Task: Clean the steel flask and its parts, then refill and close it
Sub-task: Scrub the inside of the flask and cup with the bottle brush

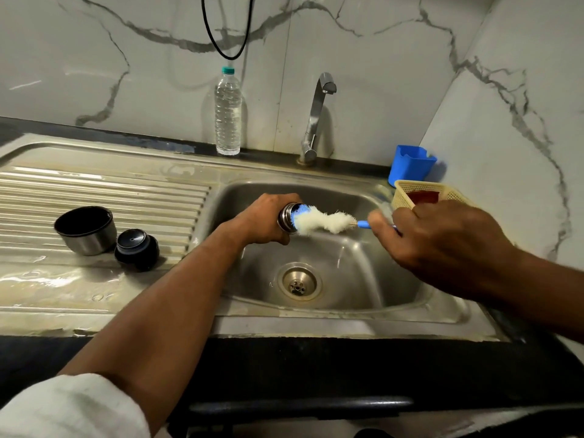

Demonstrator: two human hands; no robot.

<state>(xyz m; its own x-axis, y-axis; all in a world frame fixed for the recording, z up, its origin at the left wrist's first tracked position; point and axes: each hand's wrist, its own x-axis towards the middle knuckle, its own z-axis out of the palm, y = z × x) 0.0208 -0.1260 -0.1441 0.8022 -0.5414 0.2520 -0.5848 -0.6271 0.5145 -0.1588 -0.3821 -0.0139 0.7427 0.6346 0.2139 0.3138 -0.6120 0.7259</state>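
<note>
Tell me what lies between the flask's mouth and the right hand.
In the head view, the bottle brush spans that stretch: its white bristles enter the flask mouth, and its blue handle runs into the right hand. The sink basin lies below.

Dim, soft light; wet drainboard [63, 279] glares; edges bow, slightly blurred.

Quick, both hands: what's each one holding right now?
Left hand: grips the steel flask over the sink.
Right hand: holds the bottle brush by its blue handle, bristles at the flask's mouth.
</note>
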